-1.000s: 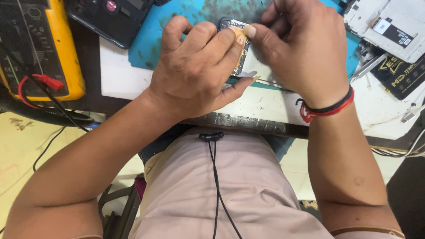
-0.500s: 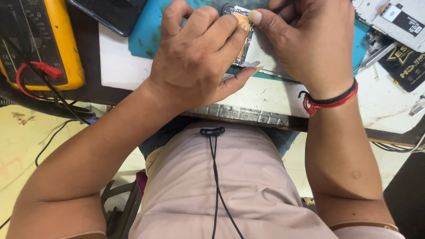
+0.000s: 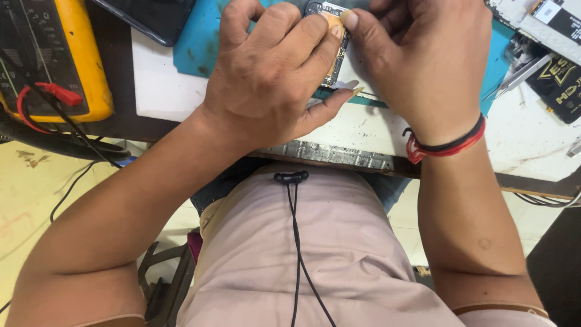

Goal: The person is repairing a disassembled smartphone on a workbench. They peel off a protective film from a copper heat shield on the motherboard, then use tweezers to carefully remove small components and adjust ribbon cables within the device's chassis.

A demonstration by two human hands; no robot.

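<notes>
Both hands meet over an opened phone (image 3: 336, 59) lying on a teal work mat (image 3: 196, 42) at the top of the head view. My left hand (image 3: 272, 79) is curled on the phone's left side, its forefinger and thumb clamping it. My right hand (image 3: 423, 60) grips the phone from the right, its thumb tip pressing on a small orange part (image 3: 334, 24) at the phone's upper edge. A red and black thread band (image 3: 445, 145) circles my right wrist. Most of the phone is hidden beneath my fingers.
A yellow multimeter (image 3: 54, 60) with red and black leads sits at far left. A dark phone (image 3: 154, 18) lies at top, left of the mat. Tweezers (image 3: 514, 75) and circuit parts (image 3: 548, 21) lie at right. The white bench edge (image 3: 339, 154) runs below my hands.
The view has drifted so my hands and the phone sit higher in the frame. My grip on the phone stays the same, with the right thumb still on the orange part.
</notes>
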